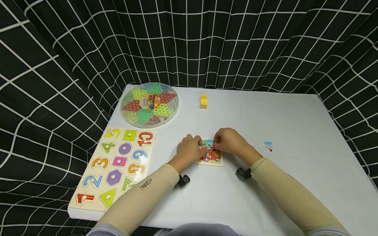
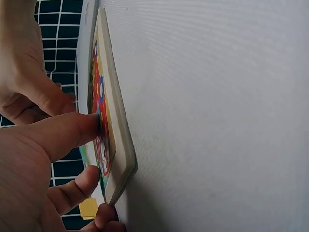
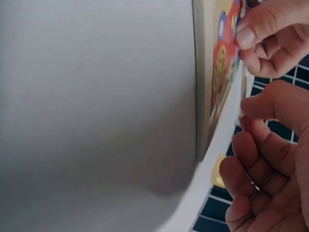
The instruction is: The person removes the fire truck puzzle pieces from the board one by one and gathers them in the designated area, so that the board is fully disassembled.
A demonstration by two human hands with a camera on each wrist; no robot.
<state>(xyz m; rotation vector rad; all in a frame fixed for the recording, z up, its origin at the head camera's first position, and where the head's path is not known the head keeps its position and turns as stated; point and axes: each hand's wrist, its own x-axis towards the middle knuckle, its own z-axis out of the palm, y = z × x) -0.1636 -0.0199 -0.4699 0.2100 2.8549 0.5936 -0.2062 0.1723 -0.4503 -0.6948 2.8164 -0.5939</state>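
A small picture puzzle board with a red car lies flat on the white table, between both hands. My left hand holds the board at its left side. Its thumb presses on the picture while other fingers lie at the board's edge. Over the upper right corner, my right hand has thumb and index finger pinched together. A thin pale edge, apparently of a puzzle piece, shows between those fingertips; most of it is hidden. A loose puzzle piece, blue and white with a red spot, lies off to the right.
At the left lies a wooden board of knobbed numbers and shapes. Behind it is a round clear-lidded board game with coloured star points. A yellow block stands toward the back. Black curtain with white grid lines encloses the table.
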